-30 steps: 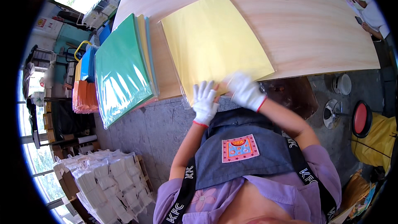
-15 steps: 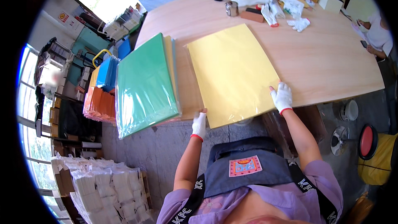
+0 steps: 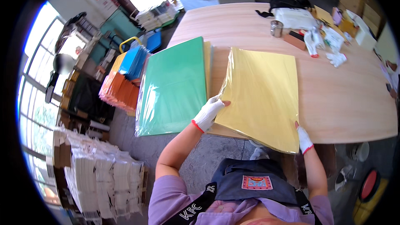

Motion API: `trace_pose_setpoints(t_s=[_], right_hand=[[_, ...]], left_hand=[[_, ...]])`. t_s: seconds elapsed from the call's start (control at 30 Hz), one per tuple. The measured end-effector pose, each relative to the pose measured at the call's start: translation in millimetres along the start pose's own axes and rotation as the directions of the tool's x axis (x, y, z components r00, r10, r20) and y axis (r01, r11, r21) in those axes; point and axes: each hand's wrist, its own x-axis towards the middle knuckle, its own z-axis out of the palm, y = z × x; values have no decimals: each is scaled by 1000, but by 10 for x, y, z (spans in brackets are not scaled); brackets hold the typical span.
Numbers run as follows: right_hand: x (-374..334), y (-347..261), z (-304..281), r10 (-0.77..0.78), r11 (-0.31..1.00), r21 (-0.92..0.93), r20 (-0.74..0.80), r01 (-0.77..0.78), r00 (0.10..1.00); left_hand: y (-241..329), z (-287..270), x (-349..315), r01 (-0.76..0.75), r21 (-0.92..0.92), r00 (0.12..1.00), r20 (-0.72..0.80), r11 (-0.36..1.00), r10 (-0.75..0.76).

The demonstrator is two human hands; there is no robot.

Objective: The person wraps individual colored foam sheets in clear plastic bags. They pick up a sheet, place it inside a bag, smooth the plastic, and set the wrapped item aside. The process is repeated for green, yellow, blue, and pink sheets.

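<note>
A large flat pack of yellow sheets (image 3: 262,96) in clear plastic film is between my two hands over the near part of the table. My left hand (image 3: 210,112), in a white fingerless-tip glove with a red cuff, grips its left edge, thumb on top. At the lower right corner my right hand (image 3: 304,137), gloved alike, holds the right edge; most of its fingers are hidden behind the pack. The pack looks slightly bent, with its near right corner past the table edge. Left of it lies a stack topped by a green film-wrapped pack (image 3: 175,91).
The wooden table (image 3: 354,100) spreads to the right. Toward its far side are a metal cup (image 3: 276,29), a red-brown block (image 3: 295,41), loose white gloves (image 3: 336,59) and a black bag (image 3: 287,1). Orange bundles (image 3: 121,91) and white bundles (image 3: 104,179) stand at the left.
My left hand has moved up from the near left corner to the left edge. The yellow pack has turned, and my right hand is now lower on it. The view has shifted.
</note>
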Motion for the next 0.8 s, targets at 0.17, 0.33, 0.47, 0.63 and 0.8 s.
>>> trace_pose_setpoints(t_s=[0.17, 0.33, 0.47, 0.63, 0.8], right_hand=[[-43, 131, 652, -95, 944, 327, 152, 41, 984], [36, -53, 1606, -194, 946, 299, 197, 130, 961], [-229, -660, 2613, -191, 961, 254, 342, 105, 920], [-257, -852, 3935, -304, 947, 218, 360, 237, 882], [47, -449, 4674, -411, 868, -174, 275, 465, 869]], left_hand=[[596, 43, -263, -48, 21, 999, -9, 999, 48], [1126, -241, -966, -181, 209, 977, -73, 961, 200], [1299, -883, -1514, -278, 301, 918, -197, 912, 345], [1248, -2230, -1883, -389, 134, 855, -315, 912, 411], [502, -3971, -1714, -189, -49, 923, -351, 981, 160]])
